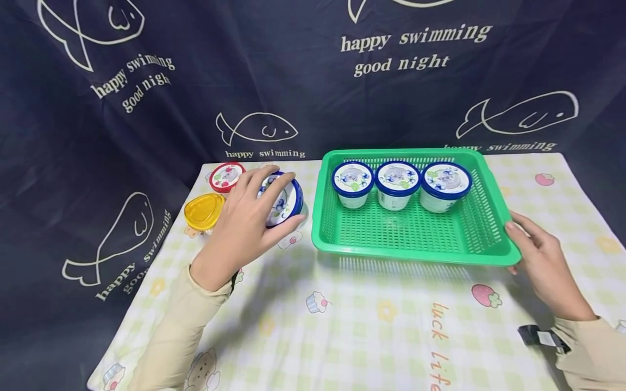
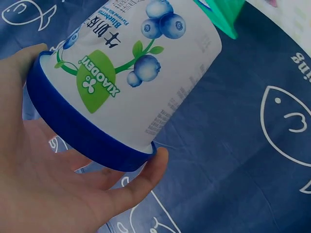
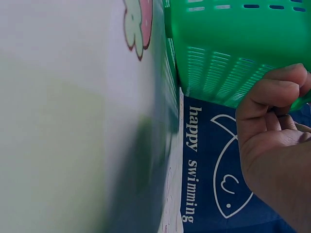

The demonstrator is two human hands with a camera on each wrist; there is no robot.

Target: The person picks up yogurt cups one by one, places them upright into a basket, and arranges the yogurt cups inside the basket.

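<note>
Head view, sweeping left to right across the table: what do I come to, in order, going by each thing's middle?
Yellow lid, red-rimmed lid, held blue-lidded tub, left tub, middle tub and right tub in the green basket, right hand.

Soft shadows are cast across the brightly lit tablecloth (image 1: 362, 336) under and front-left of the green basket (image 1: 415, 258); beside it, the right-wrist view is blurred.
</note>
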